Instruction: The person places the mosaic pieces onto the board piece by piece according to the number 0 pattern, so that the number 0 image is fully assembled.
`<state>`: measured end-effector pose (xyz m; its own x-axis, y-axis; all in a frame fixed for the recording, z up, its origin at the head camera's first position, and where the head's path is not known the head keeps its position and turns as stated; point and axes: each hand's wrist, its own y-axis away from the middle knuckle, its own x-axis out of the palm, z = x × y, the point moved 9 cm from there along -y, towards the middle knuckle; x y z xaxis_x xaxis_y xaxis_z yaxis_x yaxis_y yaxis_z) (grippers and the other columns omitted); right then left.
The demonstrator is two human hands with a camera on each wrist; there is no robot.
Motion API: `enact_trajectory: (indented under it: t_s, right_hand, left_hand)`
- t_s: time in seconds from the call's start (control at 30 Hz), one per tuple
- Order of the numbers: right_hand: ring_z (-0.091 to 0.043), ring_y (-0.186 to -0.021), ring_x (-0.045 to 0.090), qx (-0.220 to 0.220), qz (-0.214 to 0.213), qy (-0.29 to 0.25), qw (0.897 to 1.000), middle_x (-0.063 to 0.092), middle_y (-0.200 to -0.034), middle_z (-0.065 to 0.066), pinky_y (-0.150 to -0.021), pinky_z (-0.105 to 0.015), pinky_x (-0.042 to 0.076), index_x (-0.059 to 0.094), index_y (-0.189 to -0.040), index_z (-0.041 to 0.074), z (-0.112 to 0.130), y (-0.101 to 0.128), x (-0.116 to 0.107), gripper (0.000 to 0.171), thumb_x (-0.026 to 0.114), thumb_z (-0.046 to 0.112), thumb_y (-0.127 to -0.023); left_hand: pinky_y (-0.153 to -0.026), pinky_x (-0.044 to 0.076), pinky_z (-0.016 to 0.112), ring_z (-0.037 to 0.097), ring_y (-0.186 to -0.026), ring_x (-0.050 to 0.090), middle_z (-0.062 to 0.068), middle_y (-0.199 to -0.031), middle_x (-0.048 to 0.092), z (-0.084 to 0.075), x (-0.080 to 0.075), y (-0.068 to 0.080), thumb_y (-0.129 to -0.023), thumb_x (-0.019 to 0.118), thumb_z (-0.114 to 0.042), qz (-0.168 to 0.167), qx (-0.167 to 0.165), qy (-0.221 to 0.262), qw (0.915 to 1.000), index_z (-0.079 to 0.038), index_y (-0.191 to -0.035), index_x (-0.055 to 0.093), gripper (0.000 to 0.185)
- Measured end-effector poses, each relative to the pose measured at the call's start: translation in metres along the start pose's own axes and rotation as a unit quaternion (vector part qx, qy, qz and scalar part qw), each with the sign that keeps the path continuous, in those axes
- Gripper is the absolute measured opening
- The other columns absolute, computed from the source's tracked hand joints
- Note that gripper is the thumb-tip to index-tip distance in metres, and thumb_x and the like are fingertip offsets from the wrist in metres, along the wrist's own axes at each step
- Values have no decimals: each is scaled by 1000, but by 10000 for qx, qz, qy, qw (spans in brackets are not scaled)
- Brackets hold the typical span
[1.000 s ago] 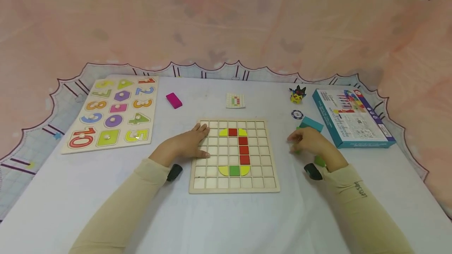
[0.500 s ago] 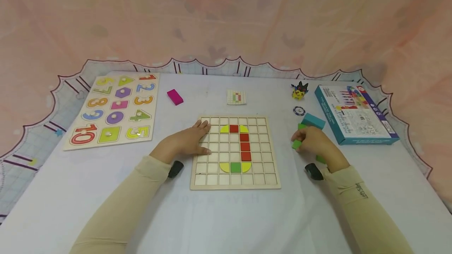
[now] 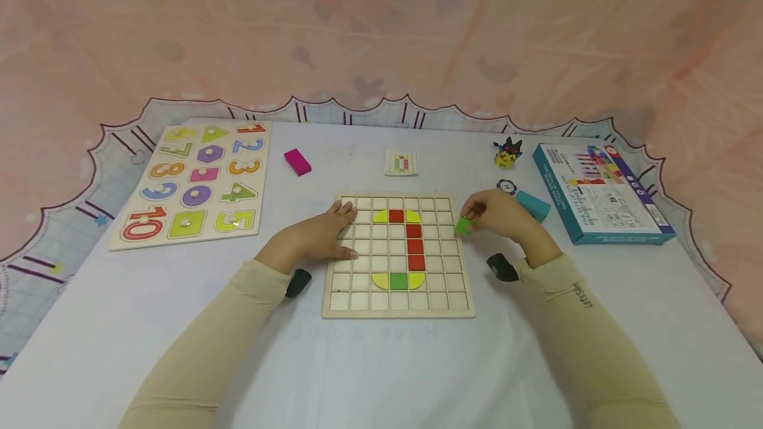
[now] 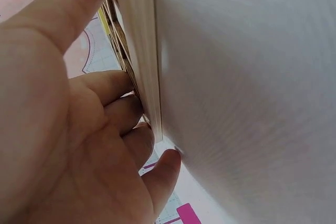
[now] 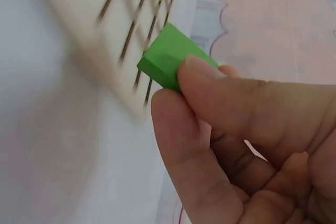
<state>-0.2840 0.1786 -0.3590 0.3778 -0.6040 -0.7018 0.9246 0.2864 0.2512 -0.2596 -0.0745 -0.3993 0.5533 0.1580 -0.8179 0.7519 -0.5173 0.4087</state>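
Right hand (image 3: 501, 214) has moved in from 3 o'clock of the grid board (image 3: 398, 308) to the board's right edge, now pinching a green block (image 3: 463, 225) just above the surface there. Left hand (image 3: 318, 238) stays flat, fingers straight, pressing the board's left side. Block looks about ready for placing.

Left hand (image 3: 318, 238) lies flat (fingers straight), right hand (image 3: 497, 215) pinches.
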Motion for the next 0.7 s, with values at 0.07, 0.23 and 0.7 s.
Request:
enact_trajectory:
  t_s: [0.07, 0.23, 0.7]
  right_hand:
    - [-20, -82, 54, -129, 100, -169, 9997, 62, -88, -10, -71, -27, 45, 64, -93, -2, 11, -8, 8, 19, 67, -4, -74]
    - [-18, -80, 54, -333, 416, -501, 9973, 61, -86, -9, -70, -25, 46, 64, -92, -3, 36, -23, 29, 18, 67, -6, -75]
    - [-16, -78, 53, -438, 982, -874, 9904, 60, -83, -4, -66, -22, 46, 67, -89, 1, 74, -62, 88, 16, 69, -4, -74]
  left_hand:
    - [-114, 11, 46, 30, -142, -7, 11, -155, 1, 0, 0, 0, -84, 63, -40, -9, -7, 23, 10000, -5, -148, 9, 91]
    - [-115, 10, 46, 30, -142, -7, 11, -155, 1, 0, 2, -1, -85, 63, -40, 15, -12, 62, 10000, -4, -148, 10, 90]
    - [-115, 10, 45, 30, -142, -5, 12, -155, 3, 1, 0, 0, -84, 64, -41, -42, -38, -2, 10000, -4, -148, 11, 91]
